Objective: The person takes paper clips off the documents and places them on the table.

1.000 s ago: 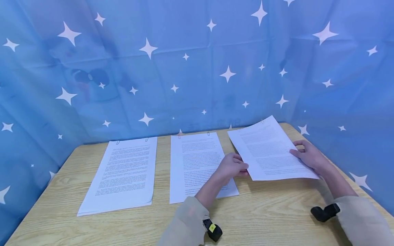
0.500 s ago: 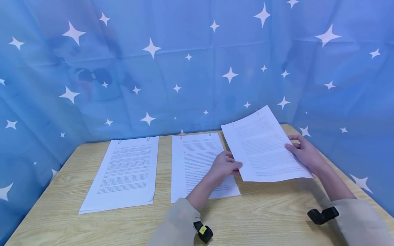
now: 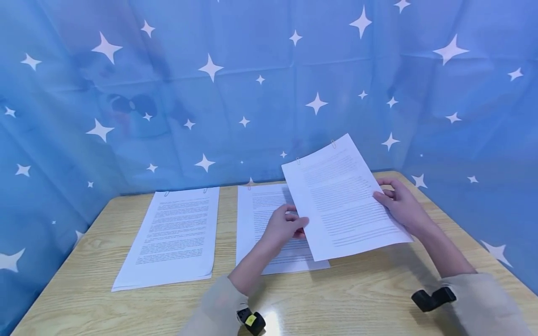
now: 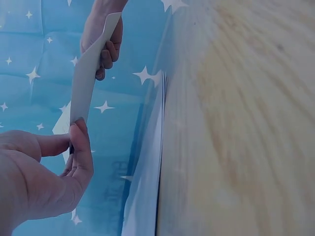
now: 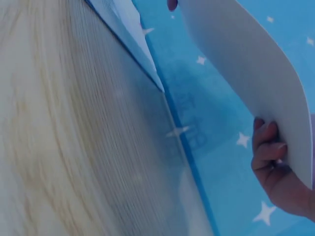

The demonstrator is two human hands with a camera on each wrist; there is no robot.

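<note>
A printed document [image 3: 344,200], its sheets joined by two paper clips [image 3: 334,144] along the top edge, is tilted up above the table. My left hand [image 3: 282,227] pinches its left edge between thumb and fingers. On the opposite edge, my right hand [image 3: 397,205] grips it, thumb on the printed face. The left wrist view shows the document [image 4: 87,78] edge-on, with the left hand [image 4: 44,172] pinching it. From the right wrist, its blank back [image 5: 251,64] is visible above the curled fingers of the right hand [image 5: 278,169].
Under the raised document lies a second clipped document [image 3: 245,233], partly covered in the head view. A third [image 3: 172,238] lies farther left, also clipped at the top. The wooden table [image 3: 361,294] ends at a blue star-patterned curtain [image 3: 235,93] behind and at right.
Both hands have carried the document leftward, and its top edge has risen and tilted more upright. It now overlaps the middle document. The left and middle documents stay on the table.
</note>
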